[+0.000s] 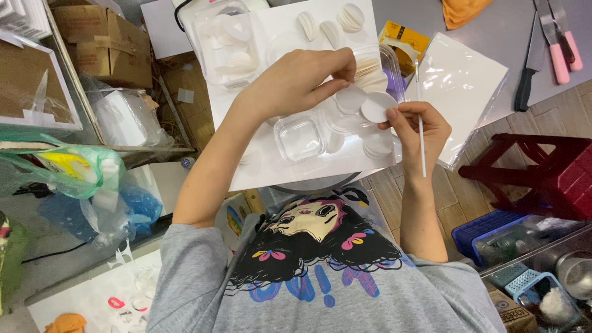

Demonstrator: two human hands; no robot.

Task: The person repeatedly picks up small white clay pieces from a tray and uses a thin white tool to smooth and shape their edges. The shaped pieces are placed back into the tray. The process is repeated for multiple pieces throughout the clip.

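Left hand (302, 80): fingers curled, tips pinched on a white round disc (350, 97) held above the white board (271, 166).

Right hand (418, 126): closed around a thin white brush (421, 132), held near upright, thumb and forefinger also steadying a second white disc (378, 106) that overlaps the first.

Step in hand, as judged: two discs being joined or coated at the brush, above the board. The next move likely calls for a fine, steady touch at the disc edges, since both hands are crowded together.

Just below the hands: a small clear square tub (300, 137) on the board; more white discs lie flat near it.

Further up the board: a clear plastic tray (225, 43) with white pieces, and three discs standing on edge (327, 24).

Right of the board: a clear-wrapped white sheet (459, 86), touching or just beside the board edge. Beyond it, a black-handled knife (525, 77) and pink-handled tools (562, 52) on the grey table.

Room: the board's near edge overhangs the lap; a red stool (536, 172) stands close on the right, cartons (105, 43) and bags (80, 172) crowd the left. Open space is mostly above the board.
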